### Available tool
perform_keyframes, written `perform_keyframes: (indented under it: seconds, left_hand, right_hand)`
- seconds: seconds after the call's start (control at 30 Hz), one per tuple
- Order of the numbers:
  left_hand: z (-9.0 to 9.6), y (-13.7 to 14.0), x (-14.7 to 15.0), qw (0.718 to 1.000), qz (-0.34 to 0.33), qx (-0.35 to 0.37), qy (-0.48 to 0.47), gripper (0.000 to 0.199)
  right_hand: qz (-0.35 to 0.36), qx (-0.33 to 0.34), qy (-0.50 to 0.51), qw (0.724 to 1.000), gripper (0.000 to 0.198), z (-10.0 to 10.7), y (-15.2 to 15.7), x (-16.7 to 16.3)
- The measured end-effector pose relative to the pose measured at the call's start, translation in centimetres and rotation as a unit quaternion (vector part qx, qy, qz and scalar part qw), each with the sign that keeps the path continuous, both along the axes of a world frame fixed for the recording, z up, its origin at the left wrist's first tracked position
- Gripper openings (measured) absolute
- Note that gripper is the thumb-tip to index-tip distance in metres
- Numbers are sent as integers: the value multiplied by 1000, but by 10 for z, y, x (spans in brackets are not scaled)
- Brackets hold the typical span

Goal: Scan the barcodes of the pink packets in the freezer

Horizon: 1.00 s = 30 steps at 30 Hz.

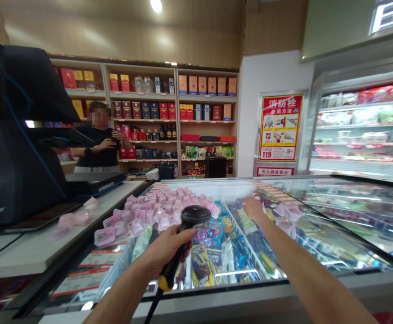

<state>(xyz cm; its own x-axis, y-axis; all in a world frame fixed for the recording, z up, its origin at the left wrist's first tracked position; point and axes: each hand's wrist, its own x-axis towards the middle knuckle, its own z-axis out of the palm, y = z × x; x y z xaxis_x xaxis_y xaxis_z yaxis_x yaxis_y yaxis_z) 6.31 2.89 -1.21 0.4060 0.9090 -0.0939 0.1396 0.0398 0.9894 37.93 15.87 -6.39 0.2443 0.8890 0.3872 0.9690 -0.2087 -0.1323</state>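
My left hand point(172, 245) is wrapped round the handle of a black and yellow barcode scanner point(195, 214), held head up above the glass lid of a chest freezer. Many small pink cups point(157, 209) are heaped on the glass just beyond the scanner. On the right, my right hand point(253, 207) stretches forward over the glass, its fingers smeared by motion, so I cannot make out whether it holds anything. A few pink cups point(288, 216) lie to the right of that forearm. Another group of pink cups point(74, 219) rests on the counter at left.
A black checkout terminal point(30, 135) stands on the white counter point(30, 254) at left. Packaged ice creams point(201, 265) show through the freezer glass. Behind the counter stands a person point(97, 153) before shelves of boxes. A lit refrigerated display point(365, 130) is at right.
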Motion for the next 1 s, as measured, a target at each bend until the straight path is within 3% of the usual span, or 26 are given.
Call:
perform_keyframes:
  seconds: [0.07, 0.13, 0.2, 0.27, 0.33, 0.4, 0.43, 0.67, 0.73, 0.77, 0.9, 1.0]
  left_hand:
    - [0, -1, 0, 1000, -1, -2, -1, 31]
    - [0, -1, 0, 1000, -4, 0, 2, 31]
    - [1, -2, 0, 1000, -6, 1, 5, 32]
    - [2, -4, 0, 1000, -10, -2, 8, 33]
    - [3, -6, 2, 1000, -12, -6, 2, 33]
    - [5, -10, 3, 1000, -16, -9, -10, 32]
    - [5, -11, 3, 1000, -19, -7, -17, 32]
    - [10, -19, 4, 999, -26, 15, -34, 28]
    - [11, -19, 5, 999, -28, 15, -40, 27]
    - [11, -19, 5, 999, -29, 15, -43, 27]
    - [9, -15, 5, 999, -21, 14, -45, 29]
    - [6, -12, 2, 999, -12, 12, -29, 30]
  right_hand:
    - [11, -3, -3, 1000, 27, -5, -1, -1]
    - [39, 37, 30, 998, 25, -9, -2, -6]
    - [73, 105, 142, 982, 24, -11, -4, -12]
    - [85, 169, 326, 926, 27, -11, -5, -18]
    - [97, 194, 505, 835, 29, -9, -6, -26]
    - [133, 186, 615, 755, 24, -5, -9, -33]
    - [155, 178, 643, 729, 20, -3, -10, -36]
    - [204, 124, 722, 649, 12, 6, -23, -57]
    - [204, 121, 712, 661, 12, 4, -24, -59]
    - [199, 125, 695, 680, 13, 3, -23, -58]
    - [122, 165, 543, 815, 24, -6, -17, -54]
    - [85, 178, 467, 862, 24, -13, -9, -51]
